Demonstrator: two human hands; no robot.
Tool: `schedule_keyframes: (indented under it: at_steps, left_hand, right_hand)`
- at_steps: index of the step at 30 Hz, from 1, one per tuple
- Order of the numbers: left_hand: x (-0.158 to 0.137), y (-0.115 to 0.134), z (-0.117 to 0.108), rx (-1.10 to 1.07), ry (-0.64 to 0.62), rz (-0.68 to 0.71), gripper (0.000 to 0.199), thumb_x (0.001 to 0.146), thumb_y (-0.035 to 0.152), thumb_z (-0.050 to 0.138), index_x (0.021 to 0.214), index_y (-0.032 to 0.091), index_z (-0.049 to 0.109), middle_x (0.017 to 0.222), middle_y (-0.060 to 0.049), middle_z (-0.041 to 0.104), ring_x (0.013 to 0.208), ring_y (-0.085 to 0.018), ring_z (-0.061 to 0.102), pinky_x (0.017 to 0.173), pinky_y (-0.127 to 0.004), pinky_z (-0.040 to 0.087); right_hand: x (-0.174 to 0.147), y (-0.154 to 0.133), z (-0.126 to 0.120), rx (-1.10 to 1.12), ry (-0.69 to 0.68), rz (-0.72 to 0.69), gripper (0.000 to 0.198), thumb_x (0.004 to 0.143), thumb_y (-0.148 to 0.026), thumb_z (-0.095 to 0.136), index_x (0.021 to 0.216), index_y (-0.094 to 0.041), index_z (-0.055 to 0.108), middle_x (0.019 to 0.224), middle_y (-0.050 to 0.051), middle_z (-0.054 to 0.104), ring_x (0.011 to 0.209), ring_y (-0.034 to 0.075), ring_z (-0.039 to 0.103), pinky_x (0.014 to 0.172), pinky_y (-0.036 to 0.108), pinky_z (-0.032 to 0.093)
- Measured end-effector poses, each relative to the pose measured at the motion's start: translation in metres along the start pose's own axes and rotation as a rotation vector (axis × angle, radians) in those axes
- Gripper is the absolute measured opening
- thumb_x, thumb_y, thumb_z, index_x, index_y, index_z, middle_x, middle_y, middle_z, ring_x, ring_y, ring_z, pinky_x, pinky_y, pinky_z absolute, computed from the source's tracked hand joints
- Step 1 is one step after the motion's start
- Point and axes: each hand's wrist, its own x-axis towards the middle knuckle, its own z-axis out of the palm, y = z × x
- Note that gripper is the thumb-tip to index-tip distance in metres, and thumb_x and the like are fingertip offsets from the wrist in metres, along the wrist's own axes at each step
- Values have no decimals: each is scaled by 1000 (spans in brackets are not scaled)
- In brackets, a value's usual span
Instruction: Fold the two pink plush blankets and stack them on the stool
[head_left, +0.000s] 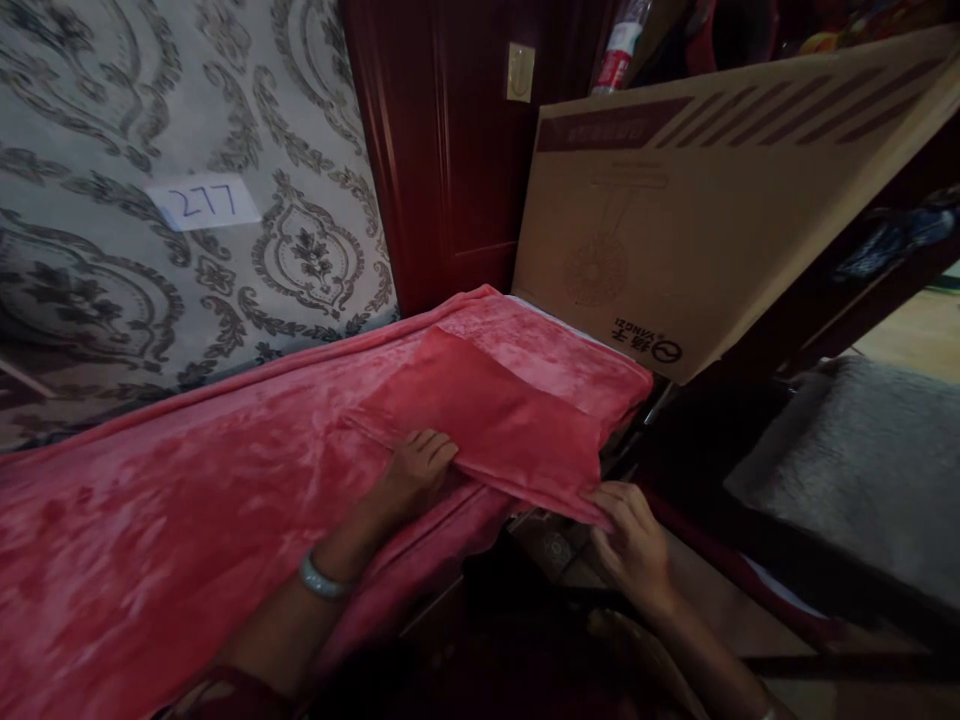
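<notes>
A red cushion cover [495, 405] lies nearly flat and slightly puffed on a pink-red plush blanket [210, 480]. My left hand [421, 465] has its fingers curled over the near edge of the cover, left of its middle. At the near right corner, my right hand [630, 535] pinches the cover's edge between thumb and fingers. That corner reaches past the blanket's edge. A pale bracelet [322, 577] circles my left wrist. The underside of the cover is hidden.
Behind the blanket stands a large cardboard box [675, 220], with a bottle [619, 55] beyond its top edge. Patterned wallpaper [307, 250] bears a paper marked 277 [204, 202]. A dark red door panel [465, 150] adjoins it. Grey fluffy fabric [862, 460] covers a seat at right.
</notes>
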Motion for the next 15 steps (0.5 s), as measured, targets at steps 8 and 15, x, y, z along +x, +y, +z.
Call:
schedule_keyframes:
  at_steps: [8,15]
  left_hand:
    - [0,-1,5,-27,-69,-6,21,99,14,46,101,20,66,97,-8,65,87,-22,56,79,-38,49]
    - [2,1,1,-2,-77,-11,21,99,14,46,101,20,66,94,-6,63,85,-20,55,77,-36,47]
  right_hand:
    - [-9,6,3,54,-196,35,34,87,-8,47,111,-25,64,102,8,68,97,22,68,79,35,60]
    - [-15,4,3,55,-230,51,36,86,-7,48,115,-24,60,107,8,65,100,23,64,82,37,57]
